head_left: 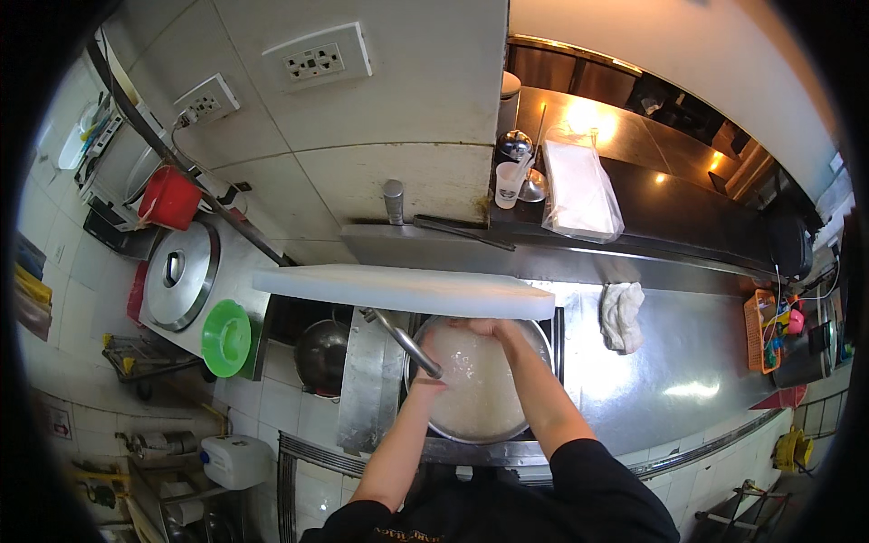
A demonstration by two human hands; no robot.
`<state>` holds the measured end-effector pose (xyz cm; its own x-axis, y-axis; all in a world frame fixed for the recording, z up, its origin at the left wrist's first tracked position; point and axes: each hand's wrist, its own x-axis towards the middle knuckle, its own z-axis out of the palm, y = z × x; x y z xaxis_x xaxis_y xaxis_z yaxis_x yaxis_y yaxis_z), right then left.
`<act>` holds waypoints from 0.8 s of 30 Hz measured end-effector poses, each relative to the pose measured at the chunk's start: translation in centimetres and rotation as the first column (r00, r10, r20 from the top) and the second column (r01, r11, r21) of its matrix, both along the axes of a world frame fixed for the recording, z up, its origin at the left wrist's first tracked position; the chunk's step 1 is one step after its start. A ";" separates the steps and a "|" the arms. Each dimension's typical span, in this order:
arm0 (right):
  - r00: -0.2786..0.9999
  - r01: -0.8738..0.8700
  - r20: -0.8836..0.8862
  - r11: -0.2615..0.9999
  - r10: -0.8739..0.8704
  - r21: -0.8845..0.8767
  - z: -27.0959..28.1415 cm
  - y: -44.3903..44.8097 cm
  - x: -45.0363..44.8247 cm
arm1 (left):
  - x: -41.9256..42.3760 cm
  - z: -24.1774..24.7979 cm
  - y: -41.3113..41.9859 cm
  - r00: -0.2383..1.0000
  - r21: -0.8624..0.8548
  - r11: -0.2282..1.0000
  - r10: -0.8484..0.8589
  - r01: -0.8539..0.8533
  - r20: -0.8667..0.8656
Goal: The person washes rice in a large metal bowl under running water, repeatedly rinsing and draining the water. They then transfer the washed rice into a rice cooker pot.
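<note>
A large round metal pot (475, 440) stands before me in the sink area, filled with cloudy whitish liquid (475, 400) with some bubbles on top. My left hand (428, 381) reaches into the left side of the liquid, partly behind the metal faucet spout (406, 341); its fingers are submerged and blurred. At the pot's far side is my right hand (483, 327), close under the edge of a thick white board (407, 292). Its fingertips are hidden by the liquid and the board, so whether either hand grips anything cannot be seen.
A crumpled white cloth (621, 317) lies on the steel counter (686, 353) to the right. Tongs (465, 231) rest on the back ledge. Farther left are a green basin (226, 338), a large lidded pot (182, 275) and a dark wok-like pan (324, 356). An orange basket (762, 332) sits far right.
</note>
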<state>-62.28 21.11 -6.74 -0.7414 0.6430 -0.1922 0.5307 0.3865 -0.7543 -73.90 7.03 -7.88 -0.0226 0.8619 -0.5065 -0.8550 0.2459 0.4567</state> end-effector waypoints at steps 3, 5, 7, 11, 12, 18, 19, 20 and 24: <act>0.970 0.207 -0.056 0.925 -0.237 -0.319 -1.6 -2.7 -1.1 | 0.1 -3.3 1.8 0.999 0.017 1.000 0.024 -0.025 0.039; 0.950 0.285 0.025 0.832 -0.311 -0.476 -2.2 -4.2 -0.6 | 0.8 -3.7 2.5 0.999 -0.052 0.998 0.019 -0.017 0.047; 0.969 0.247 0.126 0.797 -0.213 -0.551 -3.2 -4.7 -0.1 | 1.4 0.8 2.6 1.000 -0.173 0.985 0.011 -0.014 -0.018; 0.837 0.494 -0.142 0.841 -0.528 -0.221 2.1 -13.0 -1.0 | 0.9 -0.3 1.6 0.991 -0.145 0.986 0.067 -0.084 -0.117; 0.779 0.578 -0.242 0.812 -0.578 -0.082 1.9 -15.5 -1.8 | 0.9 -0.7 1.9 0.987 -0.149 0.981 0.105 -0.123 -0.122; 0.677 0.630 -0.581 0.764 -0.452 0.140 2.0 -16.4 -3.5 | -3.6 -10.6 2.0 0.881 0.365 0.917 -0.302 0.164 0.363; 0.696 0.606 -0.596 0.773 -0.401 0.188 1.6 -16.2 -3.6 | -4.3 -10.8 1.8 0.871 0.392 0.896 -0.351 0.207 0.343; 0.735 0.605 -0.511 0.772 -0.446 0.196 0.4 -15.5 -2.6 | -2.5 -7.5 1.3 0.939 0.111 0.960 -0.277 0.259 0.205; 0.800 0.600 -0.160 0.782 -0.579 0.168 -2.1 -11.9 -1.3 | 0.6 3.2 -1.8 0.913 -0.233 0.907 -0.386 0.350 -0.134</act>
